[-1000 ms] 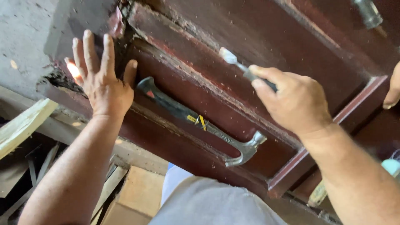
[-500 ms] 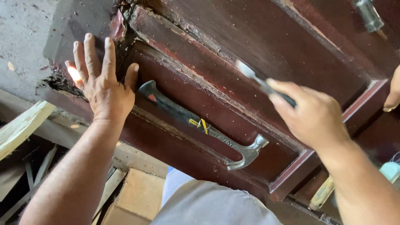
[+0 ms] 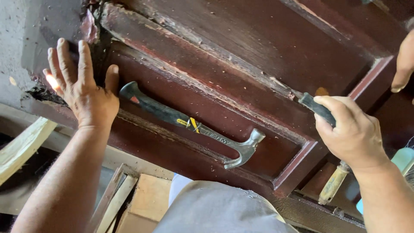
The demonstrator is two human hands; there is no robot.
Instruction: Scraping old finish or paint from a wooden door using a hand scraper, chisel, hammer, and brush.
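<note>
Dark red panelled door [image 3: 241, 56], paint flaking, lies flat across the frame w/ timber offcuts [image 3: 142, 198] below. Left hand [image 3: 84, 88] is spread flat, fingers apart, on the door's broken corner; claw hammer [image 3: 194, 125] lies unheld in the recessed panel just beside it. Right hand [image 3: 351, 131], closed round a dark-handled tool [image 3: 317, 108], has slid down-right along the moulding since a sec ago; tip now at the groove near the panel corner, suggesting prying or scraping there.
</note>
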